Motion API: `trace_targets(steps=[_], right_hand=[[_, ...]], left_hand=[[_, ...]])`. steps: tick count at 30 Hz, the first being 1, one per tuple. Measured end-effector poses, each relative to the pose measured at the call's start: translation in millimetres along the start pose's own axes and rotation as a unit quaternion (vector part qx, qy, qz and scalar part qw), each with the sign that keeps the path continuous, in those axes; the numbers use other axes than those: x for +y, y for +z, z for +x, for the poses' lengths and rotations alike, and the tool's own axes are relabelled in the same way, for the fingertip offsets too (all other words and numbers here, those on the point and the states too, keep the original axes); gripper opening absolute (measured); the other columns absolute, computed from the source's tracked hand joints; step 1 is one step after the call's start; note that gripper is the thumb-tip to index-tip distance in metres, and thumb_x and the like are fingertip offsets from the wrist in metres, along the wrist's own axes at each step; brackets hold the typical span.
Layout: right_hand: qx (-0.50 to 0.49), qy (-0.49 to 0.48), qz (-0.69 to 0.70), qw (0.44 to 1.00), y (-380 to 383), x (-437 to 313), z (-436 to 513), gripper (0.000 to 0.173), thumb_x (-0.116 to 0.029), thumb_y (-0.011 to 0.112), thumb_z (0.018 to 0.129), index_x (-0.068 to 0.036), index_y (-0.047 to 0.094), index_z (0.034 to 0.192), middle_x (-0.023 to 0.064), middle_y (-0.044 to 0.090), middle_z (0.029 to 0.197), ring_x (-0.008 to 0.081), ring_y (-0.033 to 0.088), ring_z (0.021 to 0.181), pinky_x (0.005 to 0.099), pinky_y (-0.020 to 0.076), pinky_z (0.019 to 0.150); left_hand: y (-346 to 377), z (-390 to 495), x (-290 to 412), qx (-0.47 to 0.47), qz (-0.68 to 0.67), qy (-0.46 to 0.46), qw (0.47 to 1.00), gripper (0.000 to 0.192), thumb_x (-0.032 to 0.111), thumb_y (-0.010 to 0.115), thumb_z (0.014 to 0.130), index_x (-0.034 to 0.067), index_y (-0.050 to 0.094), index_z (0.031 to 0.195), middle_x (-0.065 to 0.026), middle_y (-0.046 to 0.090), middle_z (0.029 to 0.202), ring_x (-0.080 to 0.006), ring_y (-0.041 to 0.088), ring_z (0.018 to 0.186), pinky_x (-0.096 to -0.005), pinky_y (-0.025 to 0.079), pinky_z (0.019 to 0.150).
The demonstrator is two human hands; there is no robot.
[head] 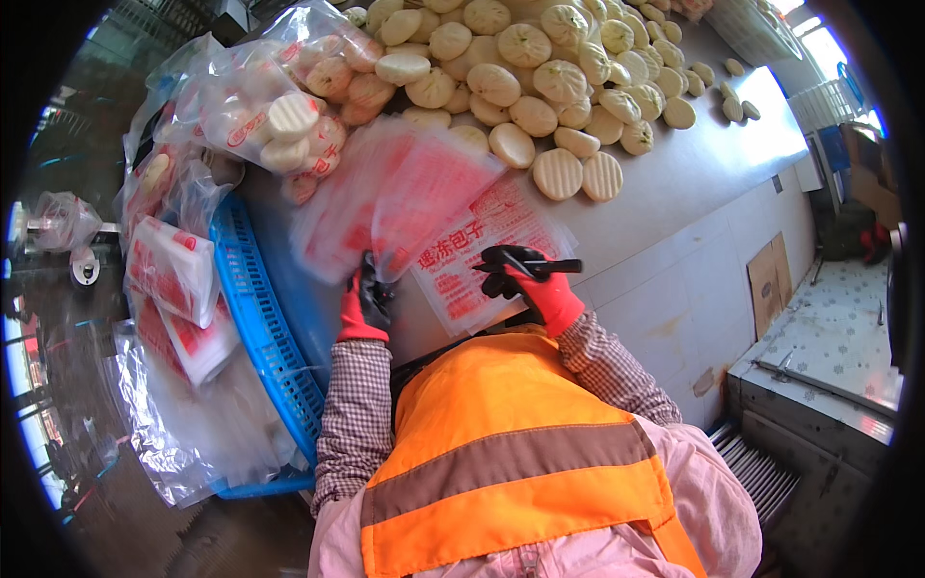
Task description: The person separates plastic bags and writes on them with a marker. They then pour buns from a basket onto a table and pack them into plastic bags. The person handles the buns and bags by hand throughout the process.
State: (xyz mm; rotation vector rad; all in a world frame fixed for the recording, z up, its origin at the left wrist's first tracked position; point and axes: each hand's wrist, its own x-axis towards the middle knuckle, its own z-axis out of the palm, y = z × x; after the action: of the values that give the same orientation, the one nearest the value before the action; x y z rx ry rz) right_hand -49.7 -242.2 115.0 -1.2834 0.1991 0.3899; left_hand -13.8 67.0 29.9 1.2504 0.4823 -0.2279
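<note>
Gripped in my left hand [370, 300], in a black and red glove, is a fanned bunch of clear plastic bags [405, 195] with red print, blurred by motion. My right hand [531, 282], gloved alike, holds a black marker pen [556, 266] roughly level. Beneath that hand a flat stack of printed plastic bags [470, 296] lies at the near edge of the metal table [665, 184]; the fanned bunch overlaps its left part. Beyond the bags is a large heap of pale stuffed buns [535, 87], several with ridged undersides turned up.
Filled bags of buns [267, 115] lie at the back left. A blue plastic basket [264, 318] at my left holds folded packs of bags [173, 271] and clear film. Loose buns [733, 108] are scattered at the far right. A metal-topped chest [831, 347] stands beyond the table's right side.
</note>
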Motion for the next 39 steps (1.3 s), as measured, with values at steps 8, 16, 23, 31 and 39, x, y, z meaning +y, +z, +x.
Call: trace_targets(steps=[8, 16, 23, 31, 39], right_hand=[[-0.021, 0.049, 0.013, 0.998, -7, 51, 39, 0.032, -0.024, 0.064, 0.101, -0.001, 0.065, 0.123, 0.0098, 0.073, 0.096, 0.0168, 0.069, 0.077, 0.0290, 0.0534, 0.066], [0.017, -0.001, -0.006, 1.000, 1, 48, 34, 0.037, -0.028, 0.062, 0.103, -0.003, 0.062, 0.130, 0.0105, 0.074, 0.100, 0.0164, 0.070, 0.079, 0.0265, 0.0512, 0.064], [0.015, -0.086, 0.058, 0.995, -16, 15, 16, 0.043, -0.030, 0.059, 0.104, -0.001, 0.057, 0.136, 0.0130, 0.074, 0.101, 0.0199, 0.072, 0.081, 0.0278, 0.0518, 0.066], [0.119, -0.189, 0.057, 0.973, -26, -46, -32, 0.041, -0.029, 0.050, 0.106, 0.003, 0.059, 0.131, 0.0142, 0.074, 0.098, 0.0208, 0.072, 0.079, 0.0279, 0.0521, 0.066], [-0.099, 0.032, -0.017, 0.994, -18, -3, 22, 0.033, -0.017, 0.060, 0.102, 0.000, 0.062, 0.130, 0.0107, 0.074, 0.107, 0.0184, 0.072, 0.084, 0.0287, 0.0539, 0.070]], left_hand=[[-27, -62, -9, 0.097, -0.036, 0.163, 0.981, 0.034, 0.039, 0.069, 0.096, 0.009, 0.069, 0.111, 0.0006, 0.062, 0.083, -0.0125, 0.056, 0.073, -0.0251, 0.046, 0.068], [54, -95, 11, -0.115, 0.621, 0.342, 0.696, 0.057, 0.032, 0.085, 0.072, 0.013, 0.067, 0.123, -0.0133, 0.060, 0.130, -0.0369, 0.060, 0.114, -0.0437, 0.051, 0.096], [32, -37, -51, -0.171, 0.565, 0.240, 0.771, 0.037, 0.013, 0.078, 0.068, 0.011, 0.074, 0.105, -0.0123, 0.071, 0.109, -0.0330, 0.067, 0.102, -0.0423, 0.054, 0.091], [34, -41, -30, -0.043, 0.359, 0.235, 0.902, 0.020, -0.003, 0.066, 0.086, 0.006, 0.069, 0.104, -0.0069, 0.073, 0.094, -0.0233, 0.070, 0.094, -0.0358, 0.054, 0.089], [39, -14, 23, 0.162, -0.162, 0.015, 0.973, 0.030, 0.031, 0.063, 0.100, 0.009, 0.072, 0.117, 0.0059, 0.056, 0.075, -0.0056, 0.043, 0.058, -0.0249, 0.042, 0.056]])
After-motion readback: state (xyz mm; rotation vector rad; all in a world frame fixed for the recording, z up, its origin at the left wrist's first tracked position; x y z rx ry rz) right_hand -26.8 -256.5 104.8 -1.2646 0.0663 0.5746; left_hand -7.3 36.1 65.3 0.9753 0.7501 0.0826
